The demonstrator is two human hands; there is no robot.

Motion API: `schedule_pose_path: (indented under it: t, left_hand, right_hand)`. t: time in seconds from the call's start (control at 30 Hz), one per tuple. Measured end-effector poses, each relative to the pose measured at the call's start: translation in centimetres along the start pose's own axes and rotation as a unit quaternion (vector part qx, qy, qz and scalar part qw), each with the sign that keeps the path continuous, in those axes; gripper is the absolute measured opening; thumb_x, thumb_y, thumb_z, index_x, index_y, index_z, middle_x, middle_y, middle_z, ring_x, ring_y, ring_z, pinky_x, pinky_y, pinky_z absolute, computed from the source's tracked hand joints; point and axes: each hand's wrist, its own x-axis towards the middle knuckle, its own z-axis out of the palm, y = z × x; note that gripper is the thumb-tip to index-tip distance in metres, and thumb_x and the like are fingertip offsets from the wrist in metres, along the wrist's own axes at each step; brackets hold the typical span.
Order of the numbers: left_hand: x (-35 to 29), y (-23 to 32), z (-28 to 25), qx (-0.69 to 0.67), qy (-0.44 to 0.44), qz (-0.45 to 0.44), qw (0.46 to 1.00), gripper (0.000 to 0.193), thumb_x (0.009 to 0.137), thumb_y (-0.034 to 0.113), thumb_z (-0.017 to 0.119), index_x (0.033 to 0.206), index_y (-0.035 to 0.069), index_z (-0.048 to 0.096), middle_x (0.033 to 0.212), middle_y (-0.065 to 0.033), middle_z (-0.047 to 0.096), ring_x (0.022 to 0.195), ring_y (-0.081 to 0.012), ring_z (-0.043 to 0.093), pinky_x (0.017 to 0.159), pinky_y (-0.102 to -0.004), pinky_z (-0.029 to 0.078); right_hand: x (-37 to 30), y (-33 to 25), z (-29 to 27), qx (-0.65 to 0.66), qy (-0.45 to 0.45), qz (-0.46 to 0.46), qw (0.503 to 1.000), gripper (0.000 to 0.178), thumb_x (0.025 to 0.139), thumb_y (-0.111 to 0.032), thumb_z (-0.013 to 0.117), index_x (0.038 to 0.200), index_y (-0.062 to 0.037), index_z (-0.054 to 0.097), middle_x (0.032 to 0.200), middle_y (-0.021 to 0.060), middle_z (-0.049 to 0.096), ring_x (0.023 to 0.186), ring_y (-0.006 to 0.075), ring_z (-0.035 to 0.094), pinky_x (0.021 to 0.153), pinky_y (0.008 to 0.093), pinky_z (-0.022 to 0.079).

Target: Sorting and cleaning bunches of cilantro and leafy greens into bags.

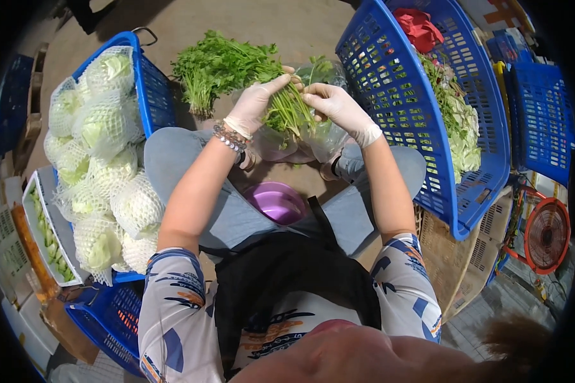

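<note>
Both my hands wear thin white gloves and meet in front of me above my knees. My left hand [254, 105] is closed around a bunch of green herb that looks like coriander [287, 113], its thin stems pointing down toward me. Against the right side of that bunch, my right hand [340, 110] is closed with its fingertips pinching a thin sprig. A larger pile of the same leafy herb [220, 67] lies on the floor beyond my left hand. Below and behind the hands rests a clear plastic bag [329, 142]; its contents are mostly hidden.
A purple basin [276, 203] sits between my legs. Net-wrapped cabbages [102, 121] overfill a blue crate [156, 92] at left. On the right, a tall blue crate [399, 96] holds loose leaves [457, 127] and something red [418, 29]. A red fan [547, 235] stands far right.
</note>
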Motion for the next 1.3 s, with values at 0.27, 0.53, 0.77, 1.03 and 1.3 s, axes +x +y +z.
schedule_pose_path:
  t: [0.27, 0.53, 0.77, 1.03, 1.3]
  left_hand:
    - [-0.4, 1.3, 0.5, 0.039, -0.032, -0.003, 0.999, 0.038, 0.095, 0.024, 0.064, 0.127, 0.005, 0.059, 0.117, -0.0051, 0.066, 0.105, -0.0154, 0.063, 0.093, -0.0313, 0.051]
    - [-0.7, 0.1, 0.3, 0.035, -0.021, -0.015, 0.999, 0.024, 0.091, 0.018, 0.069, 0.108, 0.001, 0.067, 0.103, -0.0042, 0.069, 0.089, -0.0122, 0.065, 0.08, -0.0276, 0.053]
    - [-0.5, -0.7, 0.3, 0.065, -0.021, -0.009, 0.998, 0.024, 0.09, 0.019, 0.07, 0.108, 0.003, 0.066, 0.101, -0.0012, 0.068, 0.088, -0.0097, 0.063, 0.077, -0.0265, 0.052]
    - [-0.3, -0.1, 0.6, 0.092, -0.01, 0.009, 0.996, 0.023, 0.09, 0.018, 0.07, 0.105, 0.001, 0.067, 0.096, -0.0027, 0.069, 0.082, -0.0112, 0.065, 0.071, -0.0276, 0.053]
    - [-1.0, -0.2, 0.5, 0.105, -0.012, 0.028, 0.994, 0.021, 0.09, 0.018, 0.07, 0.104, 0.003, 0.067, 0.091, -0.0015, 0.069, 0.078, -0.0098, 0.063, 0.069, -0.0257, 0.052]
  right_hand:
    - [1.1, 0.3, 0.0, 0.046, 0.072, -0.067, 0.994, 0.02, 0.093, -0.02, 0.061, 0.1, -0.0015, 0.063, 0.08, -0.0039, 0.057, 0.065, 0.0033, 0.048, 0.058, 0.0204, 0.04]
    - [1.5, 1.8, 1.0, -0.057, 0.182, -0.137, 0.972, 0.021, 0.088, -0.019, 0.065, 0.099, -0.0004, 0.063, 0.08, 0.0033, 0.062, 0.072, 0.0092, 0.054, 0.069, 0.0251, 0.046]
    - [1.3, 1.4, 1.6, -0.088, 0.195, -0.167, 0.962, 0.024, 0.088, -0.021, 0.066, 0.099, -0.0009, 0.062, 0.079, 0.0058, 0.061, 0.071, 0.0118, 0.054, 0.069, 0.0273, 0.047]
    - [1.7, 1.3, 0.7, 0.0, 0.119, -0.141, 0.983, 0.025, 0.088, -0.015, 0.062, 0.105, 0.0022, 0.062, 0.088, 0.0028, 0.063, 0.078, 0.0084, 0.054, 0.072, 0.0246, 0.047]
    - [1.4, 1.8, 1.1, 0.071, 0.121, -0.159, 0.977, 0.026, 0.089, -0.014, 0.061, 0.109, 0.0026, 0.062, 0.09, 0.0028, 0.064, 0.08, 0.0075, 0.055, 0.073, 0.0229, 0.047]
